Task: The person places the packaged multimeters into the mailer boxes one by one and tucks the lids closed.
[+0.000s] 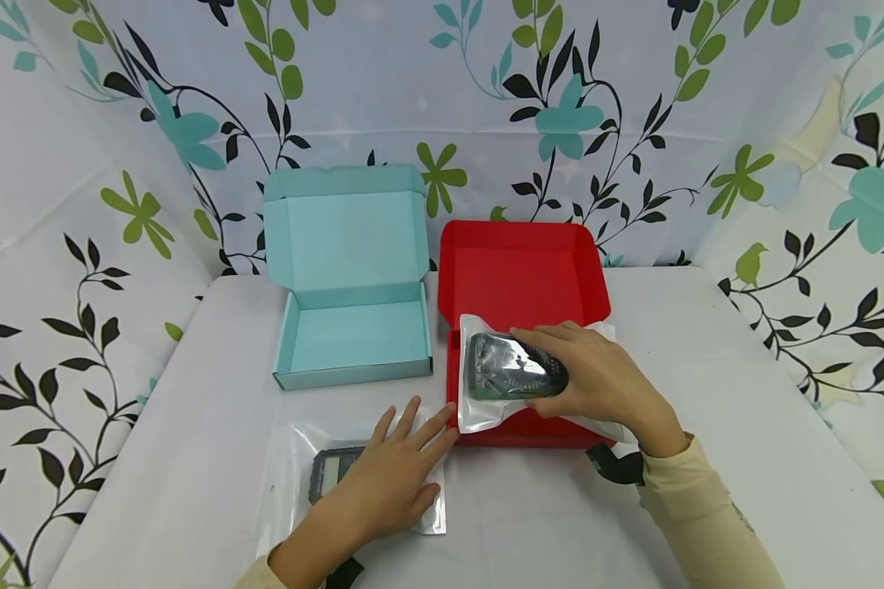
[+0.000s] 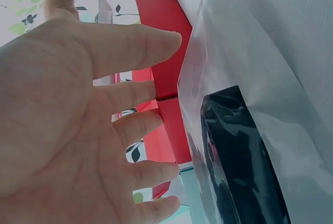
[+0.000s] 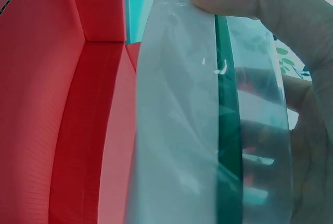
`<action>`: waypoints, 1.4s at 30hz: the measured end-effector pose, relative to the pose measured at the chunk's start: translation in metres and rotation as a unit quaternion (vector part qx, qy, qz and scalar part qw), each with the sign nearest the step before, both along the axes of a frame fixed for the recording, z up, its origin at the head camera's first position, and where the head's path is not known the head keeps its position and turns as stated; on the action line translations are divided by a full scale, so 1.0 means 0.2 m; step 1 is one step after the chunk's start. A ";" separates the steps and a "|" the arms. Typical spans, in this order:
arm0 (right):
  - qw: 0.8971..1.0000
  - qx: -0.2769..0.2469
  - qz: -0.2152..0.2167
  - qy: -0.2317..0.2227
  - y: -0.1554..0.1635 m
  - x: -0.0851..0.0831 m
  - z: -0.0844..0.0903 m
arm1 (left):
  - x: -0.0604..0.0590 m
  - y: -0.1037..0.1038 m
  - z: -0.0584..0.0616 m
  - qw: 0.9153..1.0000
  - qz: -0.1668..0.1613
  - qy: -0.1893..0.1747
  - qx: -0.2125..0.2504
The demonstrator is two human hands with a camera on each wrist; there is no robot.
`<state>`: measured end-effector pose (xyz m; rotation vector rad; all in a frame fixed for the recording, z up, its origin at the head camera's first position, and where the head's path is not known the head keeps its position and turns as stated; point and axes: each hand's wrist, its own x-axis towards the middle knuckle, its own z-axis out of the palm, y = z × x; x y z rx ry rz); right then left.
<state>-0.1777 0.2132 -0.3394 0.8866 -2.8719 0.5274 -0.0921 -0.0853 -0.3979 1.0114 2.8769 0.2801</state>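
Observation:
My right hand [image 1: 607, 380] grips a dark green and black device [image 1: 508, 368] sealed in a clear plastic bag with a white back. It holds this packet over the opened red box [image 1: 530, 438], thumb and fingers on opposite sides in the right wrist view. My left hand [image 1: 386, 483] has its fingers spread, with the fingertips at the red box's front left corner; whether they press on it I cannot tell. Partly under that hand lies a second clear bag [image 1: 302, 446] with a dark, grey-screened device [image 1: 330, 470] inside. What kind of devices these are is unclear.
Left of the red box stands an opened light teal box [image 1: 354, 372], its lid [image 1: 349, 237] raised against the patterned cloth [image 1: 412, 90] behind. The red lid [image 1: 523, 274] is also up. Everything rests on a white-covered table [image 1: 191, 425].

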 end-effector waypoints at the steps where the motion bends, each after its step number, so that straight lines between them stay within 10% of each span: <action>1: 1.000 -0.001 0.000 -0.002 0.00 0.00 0.00 | 0.00 0.00 0.00 1.000 0.000 -0.001 0.000; 42: 0.999 0.008 0.005 -0.033 -0.04 -0.06 -0.10 | 0.01 -0.04 -0.05 0.999 -0.005 -0.018 0.043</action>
